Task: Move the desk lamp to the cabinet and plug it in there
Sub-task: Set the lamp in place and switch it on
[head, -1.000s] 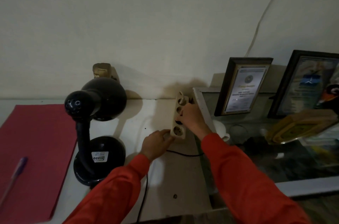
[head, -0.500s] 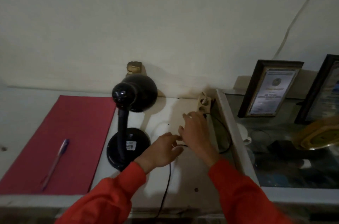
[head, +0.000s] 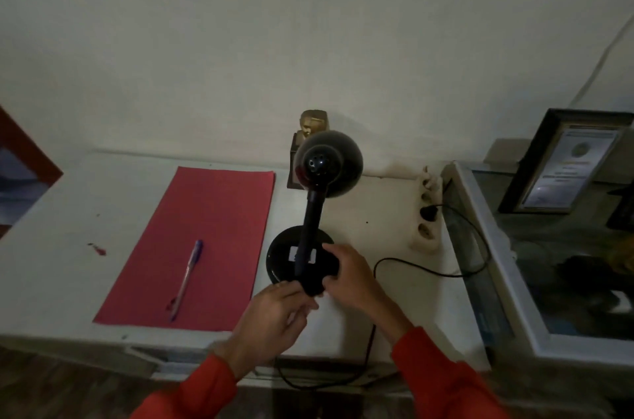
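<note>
- So the black desk lamp (head: 317,212) stands on the white cabinet top (head: 68,264), just right of a red folder (head: 202,240) with a pen (head: 187,276) on it.
- Left hand (head: 274,319) and right hand (head: 350,276) both curl around the near rim of the lamp's base.
- Its black cord (head: 429,272) loops right to a power strip (head: 427,212) by the wall.

A glossy black finish is shown by the desk lamp (head: 317,212), with a small white label on its base. At nine o'clock from it, a plain red folder (head: 202,243) is seen, on which a purple and clear pen (head: 187,276) is laid. At three o'clock, a cream power strip (head: 427,212) is found, and a black cord (head: 429,269). Red sleeves (head: 442,381) are worn. A black-framed certificate (head: 562,164) is set at two o'clock.
</note>
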Tool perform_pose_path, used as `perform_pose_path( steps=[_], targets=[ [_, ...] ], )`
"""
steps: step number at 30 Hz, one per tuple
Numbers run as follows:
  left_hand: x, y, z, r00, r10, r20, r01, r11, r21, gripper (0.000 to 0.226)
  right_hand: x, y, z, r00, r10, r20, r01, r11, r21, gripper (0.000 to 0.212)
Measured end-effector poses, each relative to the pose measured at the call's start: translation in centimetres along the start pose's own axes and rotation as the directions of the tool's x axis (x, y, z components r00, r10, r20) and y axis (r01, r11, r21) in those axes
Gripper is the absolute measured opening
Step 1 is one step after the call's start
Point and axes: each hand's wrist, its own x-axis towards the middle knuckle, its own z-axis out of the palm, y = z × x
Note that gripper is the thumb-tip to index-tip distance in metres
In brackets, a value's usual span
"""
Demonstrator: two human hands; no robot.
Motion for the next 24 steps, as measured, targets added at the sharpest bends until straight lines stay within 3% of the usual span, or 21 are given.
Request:
perform_pose_path(
  steps=[2, 5, 7, 10, 13, 16, 18, 24],
  targets=[
    [-0.8, -1.2, -0.5, 0.997, -0.057, -0.059, 0.055, 0.998, -0.029, 0.015, -0.7, -0.8, 1.3, 1.000, -0.018, -0.005, 0.018, 0.999, 0.041, 0.073],
    [-0.7, -3.6, -0.8, 0.978, -0.132, -0.159, 0.127, 0.991, -0.042, 0.014, -1.4, -2.2, 3.5, 0.990, -0.051, -0.133, 0.061, 0.996, 0.071, 0.065],
    [0.4, -5.0, -0.8, 0.969, -0.172, -0.177, 0.171, 0.985, -0.021, 0.029, -1.5, -2.9, 4.8, 0.976, -0.003, -0.216, 0.017, 0.998, 0.061, 0.067],
    [2.2, -6.6, -0.4, 0.976, -0.197, -0.089, 0.202, 0.978, 0.054, 0.061, -1.4, -3.2, 6.0, 0.938, 0.042, -0.345, -0.030, 0.999, 0.040, 0.058],
    [3.1, -7.9, 0.3, 0.977, -0.203, 0.067, 0.194, 0.973, 0.128, 0.065, -1.1, -2.9, 6.4, 0.902, 0.040, -0.430, -0.025, 0.999, 0.041, 0.045],
    [2.9, -8.4, 1.0, 0.963, -0.225, 0.149, 0.184, 0.951, 0.248, 0.062, -0.7, -2.5, 6.2, 0.900, 0.006, -0.436, 0.007, 1.000, 0.028, 0.036],
    [2.7, -7.9, 1.4, 0.965, -0.229, 0.127, 0.181, 0.935, 0.304, 0.061, -0.5, -2.2, 5.6, 0.904, -0.004, -0.427, 0.033, 0.998, 0.062, 0.030],
    [2.6, -4.4, 4.1, 0.953, -0.293, 0.071, 0.242, 0.884, 0.400, 0.063, -0.3, 0.2, 2.0, 0.948, 0.046, -0.313, 0.011, 0.984, 0.179, 0.046]
  ],
)
